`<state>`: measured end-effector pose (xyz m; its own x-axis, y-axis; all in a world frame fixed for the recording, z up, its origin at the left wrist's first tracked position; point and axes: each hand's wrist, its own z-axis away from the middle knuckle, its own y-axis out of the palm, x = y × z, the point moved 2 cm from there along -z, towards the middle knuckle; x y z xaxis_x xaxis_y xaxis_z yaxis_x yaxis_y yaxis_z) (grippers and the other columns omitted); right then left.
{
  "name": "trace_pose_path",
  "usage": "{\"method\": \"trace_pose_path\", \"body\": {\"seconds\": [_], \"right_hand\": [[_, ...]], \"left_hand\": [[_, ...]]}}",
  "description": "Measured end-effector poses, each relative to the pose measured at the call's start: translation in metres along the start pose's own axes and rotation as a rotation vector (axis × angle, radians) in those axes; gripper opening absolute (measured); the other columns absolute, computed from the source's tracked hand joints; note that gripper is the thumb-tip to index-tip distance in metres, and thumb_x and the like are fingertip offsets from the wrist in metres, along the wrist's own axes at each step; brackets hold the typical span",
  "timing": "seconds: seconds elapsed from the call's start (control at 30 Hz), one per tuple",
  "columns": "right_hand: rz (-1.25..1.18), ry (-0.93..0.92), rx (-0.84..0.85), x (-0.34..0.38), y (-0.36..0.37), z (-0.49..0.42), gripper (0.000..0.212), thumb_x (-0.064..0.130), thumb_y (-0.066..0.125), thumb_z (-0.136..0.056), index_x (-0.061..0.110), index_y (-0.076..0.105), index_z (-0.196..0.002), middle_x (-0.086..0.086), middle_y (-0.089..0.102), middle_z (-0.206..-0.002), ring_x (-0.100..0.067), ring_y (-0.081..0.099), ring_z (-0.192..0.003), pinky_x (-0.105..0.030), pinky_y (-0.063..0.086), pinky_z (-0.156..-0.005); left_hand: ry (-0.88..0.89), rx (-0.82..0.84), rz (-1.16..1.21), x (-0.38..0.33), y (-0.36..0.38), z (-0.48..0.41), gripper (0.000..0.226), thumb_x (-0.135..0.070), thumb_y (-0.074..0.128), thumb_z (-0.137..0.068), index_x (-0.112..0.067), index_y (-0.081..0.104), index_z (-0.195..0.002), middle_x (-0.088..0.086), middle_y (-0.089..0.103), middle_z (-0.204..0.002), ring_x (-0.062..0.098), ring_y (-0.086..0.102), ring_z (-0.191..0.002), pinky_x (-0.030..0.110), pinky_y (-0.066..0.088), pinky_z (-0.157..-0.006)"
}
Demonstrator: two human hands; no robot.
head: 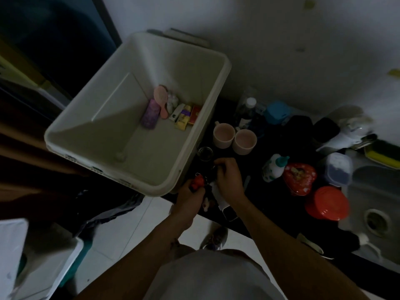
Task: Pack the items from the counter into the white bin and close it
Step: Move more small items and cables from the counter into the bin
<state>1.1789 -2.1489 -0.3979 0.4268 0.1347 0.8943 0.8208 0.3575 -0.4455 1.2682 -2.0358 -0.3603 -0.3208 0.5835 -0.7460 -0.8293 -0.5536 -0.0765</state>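
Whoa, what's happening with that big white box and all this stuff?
A person is packing things into the open white plastic bin. Their left hand grips a small red object; their right hand reaches among small items on the dark counter beside it. A pink hairbrush and small boxes already lie inside. Two pink mugs and a red heart-shaped tin are not yet packed.

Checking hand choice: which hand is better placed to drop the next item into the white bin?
Left, probably: left hand holds a small red item beside the white bin; right hand is farther off, over the counter.
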Motion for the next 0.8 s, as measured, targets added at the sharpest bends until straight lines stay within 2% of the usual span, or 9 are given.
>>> {"method": "trace_pose_path", "body": {"seconds": [0.1, 0.2, 0.3, 0.4, 0.57, 0.7, 0.8], "right_hand": [[-0.129, 0.12, -0.085, 0.009, -0.021, 0.0, 0.019, 0.005, 0.047, -0.096, 0.018, 0.059, -0.103, -0.001, 0.053, -0.11, 0.007, 0.051, -0.094, -0.008, 0.04, -0.084], [-0.241, 0.162, -0.173, 0.022, -0.044, -0.001, 0.018, 0.006, 0.046, -0.095, 0.021, 0.056, -0.099, -0.004, 0.055, -0.106, 0.002, 0.053, -0.091, -0.01, 0.042, -0.078], [-0.334, 0.199, -0.187, 0.036, -0.06, -0.005, 0.013, 0.007, 0.045, -0.094, 0.018, 0.052, -0.096, -0.01, 0.055, -0.101, -0.014, 0.055, -0.087, -0.024, 0.046, -0.076], [-0.409, 0.239, -0.202, 0.049, -0.075, -0.009, 0.018, 0.009, 0.043, -0.096, 0.025, 0.051, -0.093, -0.002, 0.057, -0.094, -0.008, 0.055, -0.079, -0.022, 0.048, -0.068], [-0.516, 0.227, -0.301, 0.076, -0.095, -0.02, 0.025, 0.009, 0.042, -0.096, 0.03, 0.056, -0.094, 0.01, 0.063, -0.096, -0.003, 0.062, -0.087, -0.028, 0.053, -0.076], [-0.589, 0.218, -0.373, 0.1, -0.102, -0.033, 0.028, 0.011, 0.04, -0.097, 0.032, 0.058, -0.094, 0.005, 0.065, -0.095, -0.007, 0.064, -0.08, -0.029, 0.055, -0.069], [-0.624, 0.19, -0.434, 0.12, -0.104, -0.043, 0.03, 0.013, 0.041, -0.095, 0.035, 0.061, -0.089, 0.012, 0.064, -0.081, -0.004, 0.061, -0.069, -0.026, 0.054, -0.061]], "left_hand": [[0.038, 0.05, 0.01, -0.015, 0.01, 0.007, 0.027, -0.003, 0.05, -0.092, -0.027, 0.062, -0.089, -0.002, 0.065, -0.067, 0.005, 0.06, -0.052, 0.016, 0.05, -0.049], [0.084, 0.117, -0.006, -0.032, 0.021, 0.015, 0.026, -0.006, 0.054, -0.092, -0.03, 0.063, -0.091, 0.0, 0.069, -0.074, 0.007, 0.064, -0.057, 0.017, 0.051, -0.051], [0.101, 0.18, 0.01, -0.048, 0.03, 0.017, 0.028, -0.006, 0.055, -0.092, -0.032, 0.066, -0.097, 0.0, 0.074, -0.086, 0.01, 0.071, -0.075, 0.02, 0.054, -0.061], [0.086, 0.257, 0.041, -0.066, 0.034, 0.016, 0.03, -0.007, 0.053, -0.093, -0.031, 0.067, -0.105, 0.001, 0.074, -0.097, 0.019, 0.072, -0.09, 0.033, 0.058, -0.077], [0.139, 0.303, 0.05, -0.103, 0.034, 0.018, 0.025, -0.01, 0.053, -0.092, -0.019, 0.067, -0.111, 0.017, 0.071, -0.104, 0.035, 0.069, -0.094, 0.048, 0.058, -0.082], [0.099, 0.439, 0.247, -0.133, 0.033, 0.025, 0.027, -0.01, 0.053, -0.095, -0.012, 0.064, -0.119, 0.016, 0.072, -0.108, 0.032, 0.071, -0.096, 0.038, 0.058, -0.074], [0.081, 0.542, 0.315, -0.16, 0.022, 0.027, 0.024, -0.007, 0.051, -0.095, -0.006, 0.065, -0.115, 0.018, 0.072, -0.107, 0.032, 0.071, -0.096, 0.04, 0.058, -0.074]]}}
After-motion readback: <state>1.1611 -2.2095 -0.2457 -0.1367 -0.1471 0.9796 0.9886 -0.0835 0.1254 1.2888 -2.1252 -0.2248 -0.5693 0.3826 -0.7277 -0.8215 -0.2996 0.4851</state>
